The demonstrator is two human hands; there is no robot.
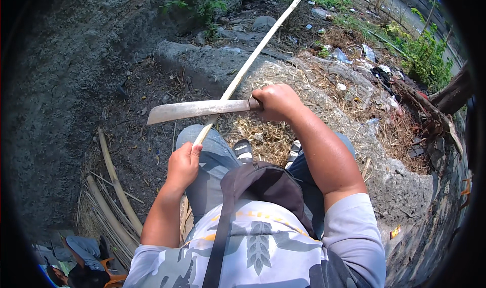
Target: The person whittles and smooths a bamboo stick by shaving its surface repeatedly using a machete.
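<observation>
Outdoors, over bare dirt and dry straw, my left hand (183, 162) gripped a long bamboo strip (250, 63) across my knee; my right hand (273, 101) clenched a machete (195, 110), blade crossing the strip.

The dark, bare earth ground (66, 85) carries everything here. In the middle, a grey, rough concrete slab (212, 65) lies on it, and a layer of dry yellow straw (268, 131) covers much of the slab. On the left, several long pale bamboo poles (114, 187) lie together on the soil. To the right, scattered plastic litter (364, 55) rests among dry grass, near green weeds (425, 55). A flat grey stone (263, 22) lies further up.
</observation>
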